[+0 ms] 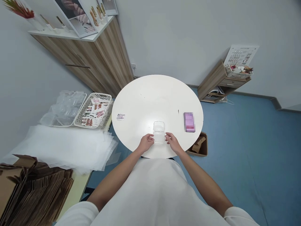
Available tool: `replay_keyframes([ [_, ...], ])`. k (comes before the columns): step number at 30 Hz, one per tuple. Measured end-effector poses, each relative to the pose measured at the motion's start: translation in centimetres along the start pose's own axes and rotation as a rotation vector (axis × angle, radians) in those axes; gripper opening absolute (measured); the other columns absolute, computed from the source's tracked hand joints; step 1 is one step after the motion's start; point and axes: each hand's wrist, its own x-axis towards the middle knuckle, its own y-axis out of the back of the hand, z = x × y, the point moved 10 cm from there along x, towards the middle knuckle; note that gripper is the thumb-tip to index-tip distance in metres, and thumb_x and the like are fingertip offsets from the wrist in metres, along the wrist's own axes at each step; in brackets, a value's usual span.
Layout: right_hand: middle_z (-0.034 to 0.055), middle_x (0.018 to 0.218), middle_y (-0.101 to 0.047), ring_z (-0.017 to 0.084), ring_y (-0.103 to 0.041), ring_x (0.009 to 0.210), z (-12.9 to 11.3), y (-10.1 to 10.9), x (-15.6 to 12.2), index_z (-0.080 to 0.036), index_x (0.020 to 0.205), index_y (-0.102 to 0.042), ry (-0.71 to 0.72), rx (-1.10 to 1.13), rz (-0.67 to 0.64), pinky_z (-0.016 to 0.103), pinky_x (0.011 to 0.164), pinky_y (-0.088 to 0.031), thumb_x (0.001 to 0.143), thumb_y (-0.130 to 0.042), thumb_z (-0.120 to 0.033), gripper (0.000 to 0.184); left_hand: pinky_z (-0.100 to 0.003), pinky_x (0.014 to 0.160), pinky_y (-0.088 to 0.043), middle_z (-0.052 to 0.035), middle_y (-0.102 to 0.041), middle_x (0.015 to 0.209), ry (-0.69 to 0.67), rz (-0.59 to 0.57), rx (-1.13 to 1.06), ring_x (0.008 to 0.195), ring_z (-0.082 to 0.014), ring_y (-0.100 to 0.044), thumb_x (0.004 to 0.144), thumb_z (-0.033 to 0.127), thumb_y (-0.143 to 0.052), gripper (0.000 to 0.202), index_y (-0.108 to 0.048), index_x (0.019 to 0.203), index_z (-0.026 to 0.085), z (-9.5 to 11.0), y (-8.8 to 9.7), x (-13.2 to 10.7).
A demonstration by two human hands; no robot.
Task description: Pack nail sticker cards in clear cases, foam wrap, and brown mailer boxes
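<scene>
A small clear plastic box lies on the white table in front of me, its hinged lid folded back on the far side. No contents show inside it. My left hand is at the box's left edge, fingers curved and slightly apart, fingertips at or against the side. On the opposite side my right hand has its fingers spread, just beside the right edge; whether it touches is hard to tell. Right of the hands lies a pink and purple pack, partly blurred. A small sheet of patterned nail pieces rests at the table's left.
The round white table stands before me. At left are a basket of nail cards, a bin of clear boxes, white sheets and folded cardboard. A cardboard box sits on the floor at right.
</scene>
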Motion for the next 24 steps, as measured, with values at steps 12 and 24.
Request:
replay_keyframes([
  [12, 0.0046, 0.099, -0.053, 0.016, -0.051, 0.08, 4.7, -1.6, 0.8, -0.02, 0.109, -0.053, -0.062, -0.11, -0.027, 0.03, 0.069, -0.044, 0.068, -0.054, -0.045, 0.049, -0.026, 0.071, -0.046, -0.0044, -0.061, 0.087, 0.081, 0.093, 0.259, 0.073, -0.0125, -0.058, 0.068, 0.019, -0.055, 0.026, -0.055, 0.094, 0.017, -2.7, -0.7, 1.1],
  [24, 0.0082, 0.114, -0.052, 0.016, -0.056, 0.087, 7.0, -1.9, -0.4, -0.019, 0.121, -0.045, -0.195, -0.089, 0.027, 0.029, 0.079, -0.043, 0.066, -0.055, -0.038, 0.059, -0.027, 0.079, -0.044, -0.0064, -0.061, 0.099, 0.204, 0.129, 0.129, 0.085, -0.0151, -0.059, 0.068, 0.018, -0.056, 0.037, -0.057, 0.105, 0.016, -5.2, -0.9, 0.0],
])
